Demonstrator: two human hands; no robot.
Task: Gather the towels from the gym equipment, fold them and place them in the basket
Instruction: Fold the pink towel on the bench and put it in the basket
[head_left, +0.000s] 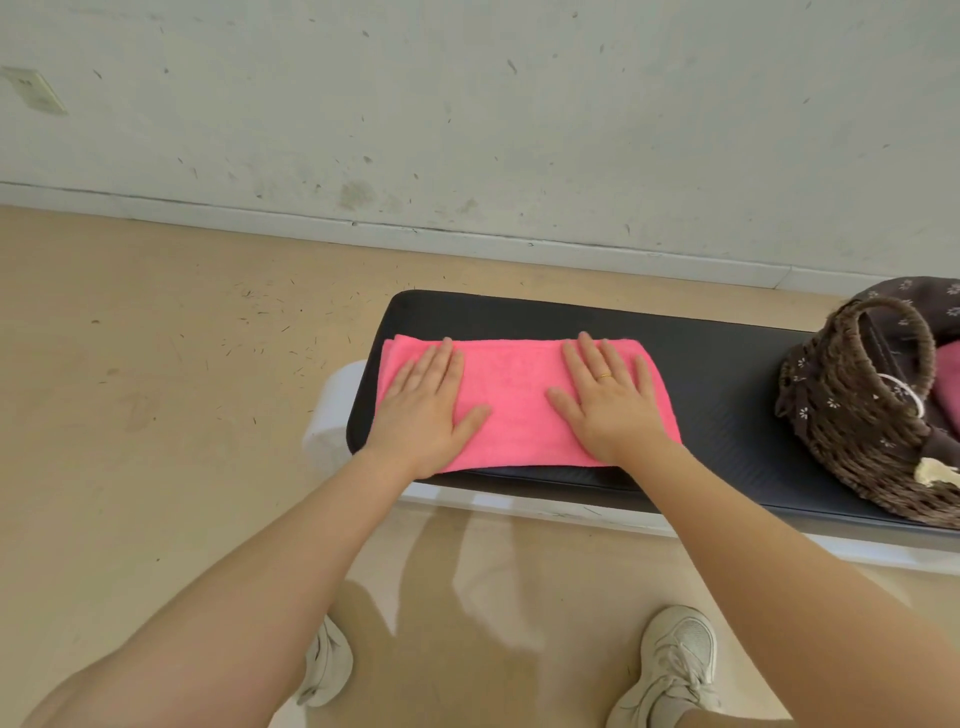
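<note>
A pink towel (514, 400), folded into a long strip, lies flat on the left end of a black padded gym bench (727, 374). My left hand (423, 410) presses flat on the towel's left part, fingers spread. On its right part my right hand (610, 400), with a ring on one finger, lies flat the same way. Neither hand grips the cloth. A brown wicker basket (857, 431) with a dark flowered lining stands on the bench at the right edge; a bit of pink cloth (949, 384) shows inside it.
The bench rests on a white frame (332, 415) over a tan floor. A scuffed grey wall (467, 114) runs close behind the bench. My two feet in pale sneakers (675, 665) stand in front of the bench.
</note>
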